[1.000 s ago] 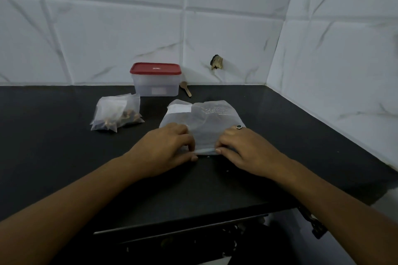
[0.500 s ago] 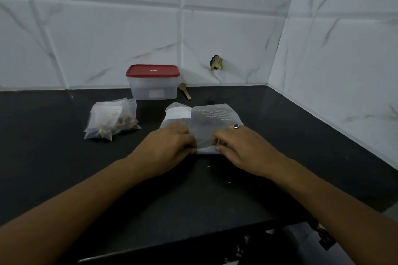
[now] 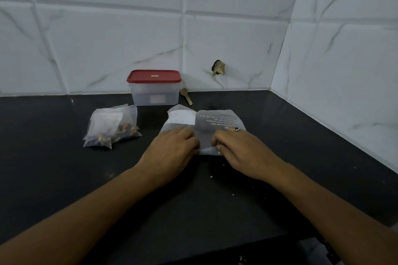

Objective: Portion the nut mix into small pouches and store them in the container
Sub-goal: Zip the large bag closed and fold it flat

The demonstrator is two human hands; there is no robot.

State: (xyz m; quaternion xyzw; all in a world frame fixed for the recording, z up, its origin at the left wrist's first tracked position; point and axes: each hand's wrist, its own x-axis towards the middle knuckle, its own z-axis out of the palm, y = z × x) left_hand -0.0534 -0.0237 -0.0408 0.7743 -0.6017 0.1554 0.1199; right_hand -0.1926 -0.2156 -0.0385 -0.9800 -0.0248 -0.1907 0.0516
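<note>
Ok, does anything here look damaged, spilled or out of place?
Yes: the wall tile has a broken, dark hole right of the red-lidded container. A few pale crumbs lie scattered on the black counter near the right hand.

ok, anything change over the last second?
The left hand and the right hand have edged towards each other along the near edge of the large bag, still pinching it; they now nearly meet. Nothing taken or let go. The bag, filled pouches, red-lidded container and wooden spoon stayed put.
</note>
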